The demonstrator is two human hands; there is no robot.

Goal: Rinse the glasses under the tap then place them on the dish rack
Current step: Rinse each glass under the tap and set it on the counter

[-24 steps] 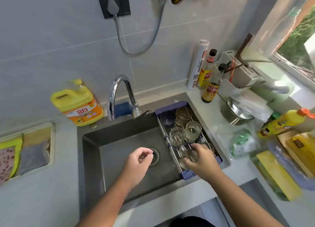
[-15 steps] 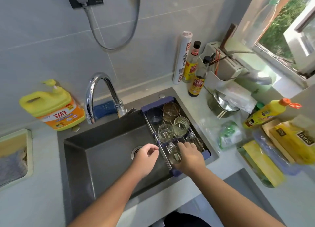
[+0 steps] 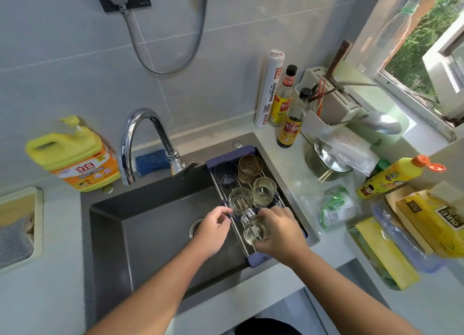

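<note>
The right hand (image 3: 281, 231) is wrapped around a glass (image 3: 256, 232), fingers curled round its far side and thumb on the near side. The glass is clear, tilted with its mouth towards the camera, and sits over the near end of the rack (image 3: 227, 155).

The left hand (image 3: 213, 231) is just beside it, over the sink (image 3: 155, 234). Its fingers are loosely curled and their tips reach the rack's left rail. Whether they pinch the rail or only touch it, I cannot tell.

The rack spans the right part of the sink, with a blue end piece at the far and near edges. Four more glasses stand upright in it:
- A blue glass (image 3: 225, 174) and a brown glass (image 3: 250, 167) stand side by side at the far end.
- A plain glass (image 3: 240, 200) and a ribbed glass (image 3: 264, 191) stand just in front of them, close to the hands.

The tap (image 3: 140, 138) arches over the sink's far left corner, well apart from the held glass. A sponge (image 3: 150, 160) lies behind the tap, and a yellow jug (image 3: 75, 158) stands to its left.

On the counter to the right of the sink are a roll (image 3: 270, 88), two dark-capped bottles (image 3: 283, 98), a pot (image 3: 324, 158) and a yellow squeeze bottle (image 3: 391, 176).
</note>
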